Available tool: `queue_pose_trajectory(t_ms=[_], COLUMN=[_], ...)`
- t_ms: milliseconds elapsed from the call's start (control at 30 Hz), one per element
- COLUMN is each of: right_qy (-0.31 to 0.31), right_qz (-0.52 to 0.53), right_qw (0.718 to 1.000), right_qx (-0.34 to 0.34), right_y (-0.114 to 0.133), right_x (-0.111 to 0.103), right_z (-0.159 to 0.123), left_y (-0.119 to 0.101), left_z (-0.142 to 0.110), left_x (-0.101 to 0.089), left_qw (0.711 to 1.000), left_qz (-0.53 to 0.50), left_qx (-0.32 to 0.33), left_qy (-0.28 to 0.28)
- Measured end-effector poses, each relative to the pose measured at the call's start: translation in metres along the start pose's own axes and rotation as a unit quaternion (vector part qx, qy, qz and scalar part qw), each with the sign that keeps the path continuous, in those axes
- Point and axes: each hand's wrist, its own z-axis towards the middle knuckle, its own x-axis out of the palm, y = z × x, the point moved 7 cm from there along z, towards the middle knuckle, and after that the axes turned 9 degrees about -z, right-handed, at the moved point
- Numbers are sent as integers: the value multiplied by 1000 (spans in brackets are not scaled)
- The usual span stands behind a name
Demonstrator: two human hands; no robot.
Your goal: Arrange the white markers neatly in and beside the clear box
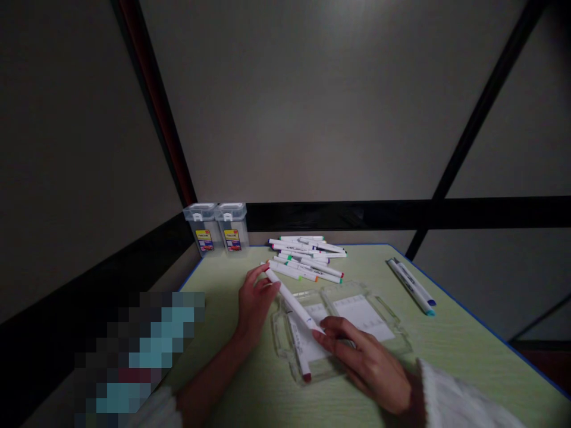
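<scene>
A white marker [292, 300] with a red end slants between my two hands. The fingers of my left hand [254, 300] are closed on its upper, red-tipped end. At its lower end, the thumb and fingers of my right hand [361, 356] pinch it. Beneath lies an opened clear plastic case [281, 339] with white paper [363, 318] inside. Another white marker [300, 351], its end dark red, rests along the left side of the case. Part of the case is hidden by my right hand.
Beyond the case, several white markers [307, 258] with coloured ends lie in a loose pile. Two lidded clear boxes [203, 229] stand at the back left of the table [214, 356]. Two markers [413, 285] with blue and turquoise ends lie near the right edge. A wall [312, 119] rises behind.
</scene>
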Motion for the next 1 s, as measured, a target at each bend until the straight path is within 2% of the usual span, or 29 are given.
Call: queue_pose_trajectory(t_ms=[167,400,633,800,900,1000], right_qy=[13,31,2,-7,-24,-14], right_qz=[29,78,60,43,31,14], right_qw=[999,991,997,998,999,1000], right_qx=[13,100,49,46,12,-5], right_y=[1,-15,-9,-7,-2,1], right_x=[1,17,10,6,0,-3], right_z=[0,-14,-10,-9,-6,-2], left_y=[-4,-7,-7,-5,-4,-2], left_z=[-3,-6,-9,-10,-9,-9], left_x=[5,8,10,11,10,9], left_qw=[1000,999,998,999,999,999], left_qz=[-13,-46,-53,-42,-37,-35], left_qx=[3,16,23,22,23,22], left_qy=[13,16,18,15,19,22])
